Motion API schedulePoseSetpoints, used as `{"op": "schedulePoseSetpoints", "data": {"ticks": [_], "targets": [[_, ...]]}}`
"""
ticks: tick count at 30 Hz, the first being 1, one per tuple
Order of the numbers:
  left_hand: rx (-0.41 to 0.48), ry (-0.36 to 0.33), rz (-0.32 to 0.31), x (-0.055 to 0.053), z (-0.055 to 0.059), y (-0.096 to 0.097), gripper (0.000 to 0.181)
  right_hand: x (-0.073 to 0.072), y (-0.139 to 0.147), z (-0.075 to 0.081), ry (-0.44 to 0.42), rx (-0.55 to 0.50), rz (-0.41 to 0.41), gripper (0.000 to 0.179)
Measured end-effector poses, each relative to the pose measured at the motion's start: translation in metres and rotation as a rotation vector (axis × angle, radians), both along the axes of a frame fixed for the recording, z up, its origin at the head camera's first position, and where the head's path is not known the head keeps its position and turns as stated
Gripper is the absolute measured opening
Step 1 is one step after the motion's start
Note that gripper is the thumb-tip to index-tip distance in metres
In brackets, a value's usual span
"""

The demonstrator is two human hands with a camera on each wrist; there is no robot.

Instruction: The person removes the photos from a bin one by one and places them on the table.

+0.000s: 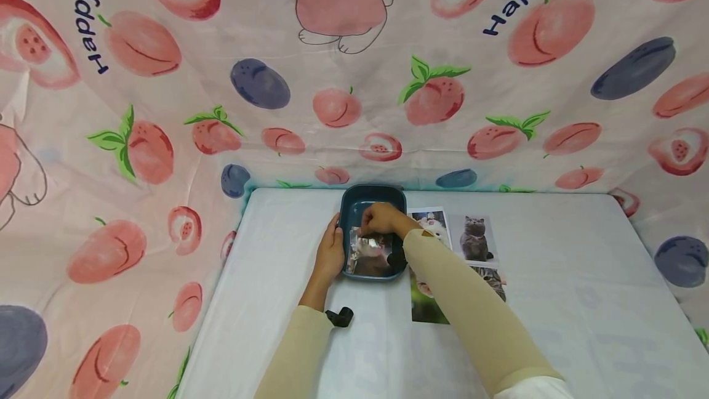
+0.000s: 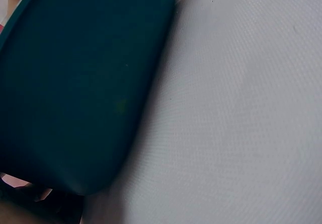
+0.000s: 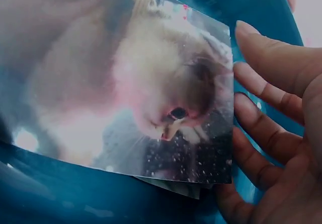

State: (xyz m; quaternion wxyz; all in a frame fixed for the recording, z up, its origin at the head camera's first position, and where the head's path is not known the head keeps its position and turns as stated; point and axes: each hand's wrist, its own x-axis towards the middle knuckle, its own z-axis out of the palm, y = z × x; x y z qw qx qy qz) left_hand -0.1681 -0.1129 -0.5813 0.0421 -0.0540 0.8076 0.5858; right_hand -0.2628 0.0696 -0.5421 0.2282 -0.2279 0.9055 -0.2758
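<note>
Two bare hands work at a dark teal rectangular tray (image 1: 382, 191). The left hand (image 1: 330, 254) lies along its left wall; whether the fingers curl round it, I cannot tell. Its best service is to steady that wall. Inside the tray is a glossy animal photo (image 1: 368, 254). The right hand (image 1: 381, 219) has its thumb apart and fingers loosely bent, tips at the photo's edge, pinching nothing. Good handling means taking the photo by that edge, bending it little, leaving the glossy face unsmudged and separating it from what lies beneath.

The left wrist view shows the tray's smooth outer side, which the head view mostly hides. The head view alone shows the prints right of the tray, including a grey cat print (image 1: 473, 239). The right wrist view alone reveals a card corner (image 3: 176, 188) poking out beneath the photo, and the individual fingertips.
</note>
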Motion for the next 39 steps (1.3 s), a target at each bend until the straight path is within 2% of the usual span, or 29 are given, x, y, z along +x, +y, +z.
{"op": "schedulePoseSetpoints", "data": {"ticks": [11,15,23,27,31,34,39], "targets": [[-0.007,-0.006,-0.004,0.001,0.002,0.001,0.050,0.002,0.007,0.012,-0.062,-0.091,0.033,0.012],[-0.003,0.003,-0.002,0.001,0.003,0.002,0.049,0.001,0.009,0.014,-0.079,-0.085,0.039,0.015],[-0.006,0.010,0.004,0.000,0.004,0.002,0.049,0.003,0.015,0.024,-0.051,-0.060,0.070,0.023],[-0.004,0.010,0.003,0.001,0.004,0.001,0.049,0.006,0.021,0.028,-0.061,-0.119,0.028,0.023],[-0.004,0.010,0.002,0.001,0.003,0.000,0.049,0.008,0.034,0.030,-0.110,-0.251,-0.064,0.023],[-0.009,0.008,-0.004,0.001,0.001,0.000,0.049,0.010,0.049,0.035,-0.154,-0.340,-0.133,0.022],[-0.006,-0.007,-0.010,0.002,0.003,0.001,0.050,0.013,0.083,0.045,-0.200,-0.445,-0.201,0.028]]}}
